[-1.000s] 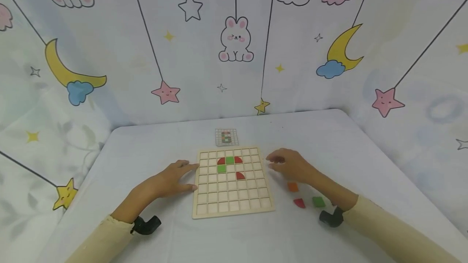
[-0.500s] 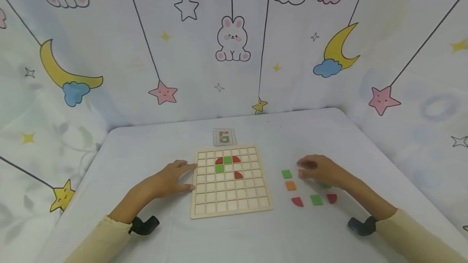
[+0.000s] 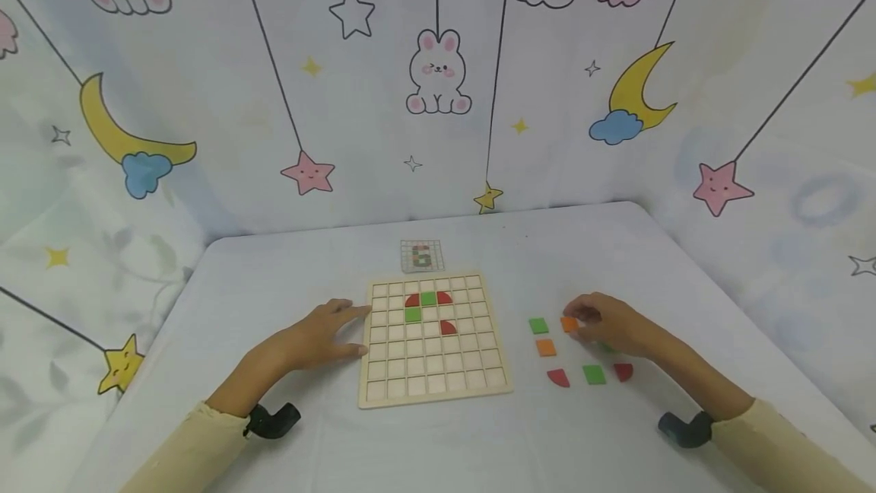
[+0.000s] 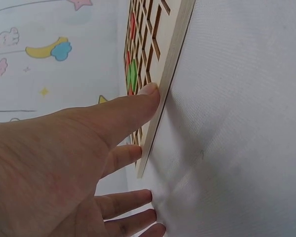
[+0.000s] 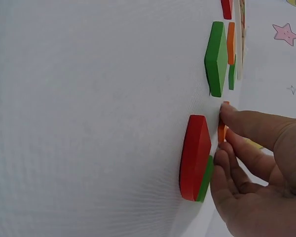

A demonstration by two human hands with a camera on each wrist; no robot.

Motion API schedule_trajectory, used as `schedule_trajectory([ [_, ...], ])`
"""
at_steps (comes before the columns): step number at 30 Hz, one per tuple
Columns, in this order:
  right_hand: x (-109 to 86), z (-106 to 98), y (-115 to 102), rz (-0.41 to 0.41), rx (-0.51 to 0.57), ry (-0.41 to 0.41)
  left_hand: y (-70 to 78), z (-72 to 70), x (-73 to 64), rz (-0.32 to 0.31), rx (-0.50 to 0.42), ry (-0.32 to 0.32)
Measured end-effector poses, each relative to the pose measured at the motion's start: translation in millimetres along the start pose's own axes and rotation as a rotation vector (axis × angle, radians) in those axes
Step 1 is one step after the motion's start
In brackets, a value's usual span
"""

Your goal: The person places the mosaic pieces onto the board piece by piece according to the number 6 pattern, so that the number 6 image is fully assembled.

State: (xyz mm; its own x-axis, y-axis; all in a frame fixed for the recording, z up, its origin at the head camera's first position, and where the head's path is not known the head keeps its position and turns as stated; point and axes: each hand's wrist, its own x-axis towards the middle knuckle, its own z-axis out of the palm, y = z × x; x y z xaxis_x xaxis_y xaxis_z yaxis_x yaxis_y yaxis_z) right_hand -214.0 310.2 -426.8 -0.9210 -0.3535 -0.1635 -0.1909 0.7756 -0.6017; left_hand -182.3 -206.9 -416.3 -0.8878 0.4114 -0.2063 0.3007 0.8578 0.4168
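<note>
A wooden grid board (image 3: 455, 363) lies on the white table, with red quarter-circle tiles (image 3: 448, 328) and green square tiles (image 3: 414, 315) set in some cells. My left hand (image 3: 318, 335) rests at the board's left edge, thumb and index finger touching the rim with fingers extended; the left wrist view shows the thumb (image 4: 138, 101) on the edge. Right of the board, my right hand (image 3: 607, 323) pinches an orange square tile (image 3: 569, 324) between thumb and fingers, low at the table. In the right wrist view the fingers partly cover this orange tile (image 5: 221, 131).
Around my right hand lie green squares (image 3: 538, 326), another orange square (image 3: 545, 348) and red quarter circles (image 3: 623, 372). One green tile (image 3: 607, 348) is partly hidden under that hand. Behind the board sits a small clear gridded pattern card (image 3: 422, 256). A patterned cloth (image 3: 383, 120) hangs behind the table.
My right hand has moved from the board's right edge rightward to the loose tiles, and its fingers have come round an orange square. My left hand has stayed at the board's left edge.
</note>
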Motion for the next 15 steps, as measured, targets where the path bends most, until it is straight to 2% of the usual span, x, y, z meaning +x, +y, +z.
schedule_trajectory([
  [15, 2.5, 4.2, -4.5, -0.026, -0.042, 0.064, -0.7, 0.2, 2.0, -0.012, -0.006, -0.007],
])
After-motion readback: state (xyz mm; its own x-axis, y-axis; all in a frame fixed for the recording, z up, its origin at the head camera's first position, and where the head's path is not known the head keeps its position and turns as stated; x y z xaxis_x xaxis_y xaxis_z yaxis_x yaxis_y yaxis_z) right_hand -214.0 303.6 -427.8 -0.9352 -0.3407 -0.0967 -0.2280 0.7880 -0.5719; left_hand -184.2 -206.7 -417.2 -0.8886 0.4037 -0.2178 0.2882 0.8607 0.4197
